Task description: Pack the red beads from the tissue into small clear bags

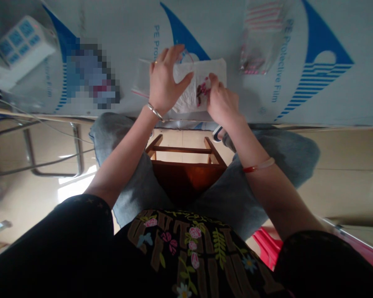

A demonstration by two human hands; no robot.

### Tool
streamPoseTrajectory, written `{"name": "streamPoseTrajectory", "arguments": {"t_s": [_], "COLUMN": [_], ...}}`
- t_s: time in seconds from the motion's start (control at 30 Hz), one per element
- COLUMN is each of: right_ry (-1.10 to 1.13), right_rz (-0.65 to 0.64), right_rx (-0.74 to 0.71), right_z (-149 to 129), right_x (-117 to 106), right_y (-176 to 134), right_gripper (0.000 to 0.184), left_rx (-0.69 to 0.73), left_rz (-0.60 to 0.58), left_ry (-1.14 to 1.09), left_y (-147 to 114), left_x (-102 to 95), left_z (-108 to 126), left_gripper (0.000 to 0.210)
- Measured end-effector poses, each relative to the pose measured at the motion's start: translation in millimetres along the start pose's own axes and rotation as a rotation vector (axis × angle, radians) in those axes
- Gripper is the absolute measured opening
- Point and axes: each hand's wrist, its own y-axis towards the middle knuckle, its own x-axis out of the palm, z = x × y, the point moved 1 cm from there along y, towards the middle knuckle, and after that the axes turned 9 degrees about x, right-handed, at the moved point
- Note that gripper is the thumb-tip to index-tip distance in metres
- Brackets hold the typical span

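Note:
A white cloth-like sheet (216,66) lies on the table, with small pink and dark red bead-like pieces (204,87) on its right half. My left hand (165,80) hovers over the sheet's left side, thumb and fingers apart. By its fingertips a thin pinkish curved line (191,57) shows, perhaps a thread or a bag edge. My right hand (223,99) is at the small pieces, fingers curled and index fingertip beside them; whatever they pinch is hidden. A clear plastic bag (140,78) sticks out left of my left hand.
Film printed in blue covers the table (127,25). Back right lies a clear bag (257,41) with pink contents. At left are a white box (26,41) and a pixelated object (95,76). Below the table edge stand a wooden stool (186,178) and a metal chair frame (54,174).

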Motion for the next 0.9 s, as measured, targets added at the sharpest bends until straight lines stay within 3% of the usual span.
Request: {"name": "streamPoseTrajectory", "arguments": {"t_s": [0.33,0.6,0.77,0.9], "right_ry": [0.234,0.259,0.016,-0.027], "right_rz": [-0.163,-0.124,0.046,0.05], "right_rx": [0.091,0.133,0.123,0.113], "right_z": [0.8,-2.2,-3.3,-3.7], "right_x": [-6.0,-7.3,-5.5,-5.5], "right_y": [3.7,6.2,10.5,12.1], "right_gripper": [0.053,0.042,0.032,0.024], "left_rx": [0.009,0.024,0.053,0.007], "left_rz": [0.008,-0.003,0.014,-0.027], "left_ry": [-0.051,-0.052,-0.014,-0.005], "left_y": [2.2,1.1,-3.4,-4.2], "left_x": [4.9,6.7,8.2,8.2], "left_z": [-4.1,-5.6,-0.7,1.6], "left_gripper": [0.048,0.047,0.046,0.047]}}
